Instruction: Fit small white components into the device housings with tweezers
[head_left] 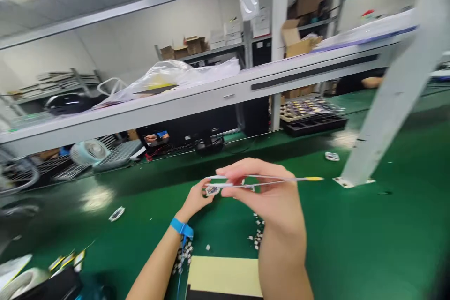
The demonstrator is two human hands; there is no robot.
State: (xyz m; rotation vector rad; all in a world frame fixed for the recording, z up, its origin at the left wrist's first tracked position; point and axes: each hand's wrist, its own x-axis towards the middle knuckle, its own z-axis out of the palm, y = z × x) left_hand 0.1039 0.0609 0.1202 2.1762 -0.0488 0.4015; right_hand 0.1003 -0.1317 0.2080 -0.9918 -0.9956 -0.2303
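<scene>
My right hand (270,194) is closed in a pinch round a pair of metal tweezers (277,180) with a yellow end, held level over the green mat. The tweezer tips reach a small flat part (212,190) that my left hand (197,200) pinches between its fingertips. A blue strap (182,228) circles my left wrist. Below the hands, several tiny pale parts (256,234) lie scattered on the mat, next to a yellow sheet (225,275).
A long grey shelf (197,98) crosses above the green mat (351,243), with a white post (390,103) at right. Black trays (312,122) sit at the back, a small fan (87,151) at left, loose small parts (332,156) on the mat.
</scene>
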